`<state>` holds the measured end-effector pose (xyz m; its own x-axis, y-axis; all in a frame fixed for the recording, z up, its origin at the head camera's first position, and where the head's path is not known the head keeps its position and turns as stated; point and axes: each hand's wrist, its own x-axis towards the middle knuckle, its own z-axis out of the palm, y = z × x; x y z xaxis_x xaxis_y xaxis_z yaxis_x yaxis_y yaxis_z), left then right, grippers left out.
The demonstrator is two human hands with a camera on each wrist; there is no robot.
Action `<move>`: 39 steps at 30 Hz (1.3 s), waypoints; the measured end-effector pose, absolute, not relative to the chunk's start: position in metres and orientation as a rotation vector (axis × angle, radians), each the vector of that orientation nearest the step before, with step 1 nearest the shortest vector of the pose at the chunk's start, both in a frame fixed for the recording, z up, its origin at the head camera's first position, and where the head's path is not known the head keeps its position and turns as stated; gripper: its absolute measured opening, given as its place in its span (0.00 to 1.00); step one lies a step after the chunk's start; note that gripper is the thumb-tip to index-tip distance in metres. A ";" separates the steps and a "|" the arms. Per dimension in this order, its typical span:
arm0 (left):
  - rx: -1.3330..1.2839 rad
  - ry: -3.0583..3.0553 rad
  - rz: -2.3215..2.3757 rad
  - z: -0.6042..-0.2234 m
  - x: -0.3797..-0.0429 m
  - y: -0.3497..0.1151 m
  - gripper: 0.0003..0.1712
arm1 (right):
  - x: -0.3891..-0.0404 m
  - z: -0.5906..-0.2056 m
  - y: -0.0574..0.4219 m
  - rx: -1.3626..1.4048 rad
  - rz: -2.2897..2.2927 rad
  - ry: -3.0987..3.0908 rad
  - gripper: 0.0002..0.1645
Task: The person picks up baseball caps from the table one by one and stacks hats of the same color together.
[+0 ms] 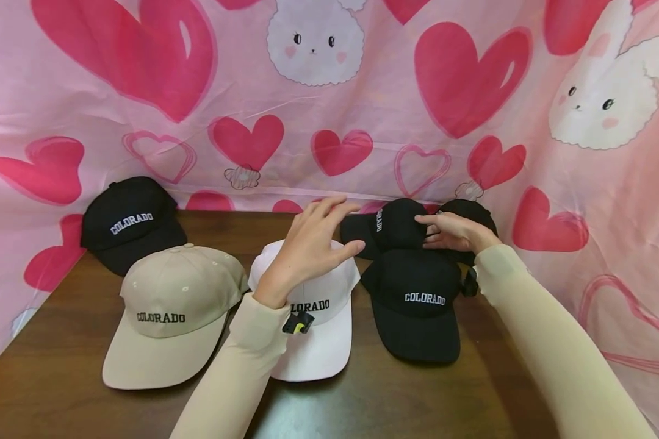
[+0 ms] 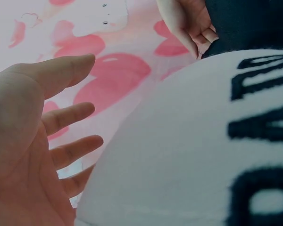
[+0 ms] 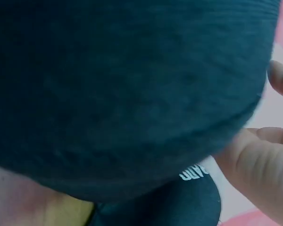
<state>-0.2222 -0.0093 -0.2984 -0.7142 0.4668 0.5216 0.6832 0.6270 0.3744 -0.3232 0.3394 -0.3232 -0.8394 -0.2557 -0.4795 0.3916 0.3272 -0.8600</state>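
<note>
While left hand (image 1: 314, 242) and right hand (image 1: 454, 231) are relaxed, sideways black cap (image 1: 403, 224), brim (image 1: 357, 235) pointing left.

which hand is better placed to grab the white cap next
Probably the left hand: it is open, close to the white cap, while the right hand is among the black caps.

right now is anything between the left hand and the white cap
Nothing visible is in the way: the left hand overlaps the white cap in the head view, and the left wrist view shows no other object between its fingers and the cap.
</note>
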 end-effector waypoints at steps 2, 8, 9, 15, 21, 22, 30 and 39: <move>-0.917 -2.484 -0.792 -0.298 -0.222 -0.009 0.37 | -0.325 -0.326 0.340 0.116 -1.586 2.000 0.49; -0.903 -2.492 -0.793 -0.298 -0.224 -0.010 0.36 | -0.329 -0.331 0.338 0.103 -1.670 1.947 0.43; -0.902 -2.490 -0.795 -0.299 -0.224 -0.010 0.36 | -0.330 -0.332 0.337 0.105 -1.677 1.950 0.42; -0.905 -2.493 -0.805 -0.300 -0.225 -0.012 0.37 | -0.330 -0.332 0.330 0.076 -1.749 1.997 0.32; -0.897 -2.504 -0.800 -0.300 -0.224 -0.014 0.37 | -0.328 -0.321 0.315 0.026 -1.934 2.139 0.14; -0.895 -2.505 -0.799 -0.300 -0.224 -0.014 0.37 | -0.328 -0.318 0.313 0.016 -1.948 2.179 0.14; -0.881 -2.498 -0.788 -0.298 -0.226 -0.014 0.36 | -0.315 -0.289 0.305 -0.100 -2.097 2.378 0.17; -0.883 -2.454 -0.814 -0.297 -0.228 -0.016 0.32 | -0.268 -0.249 0.306 -0.433 -2.303 2.358 0.21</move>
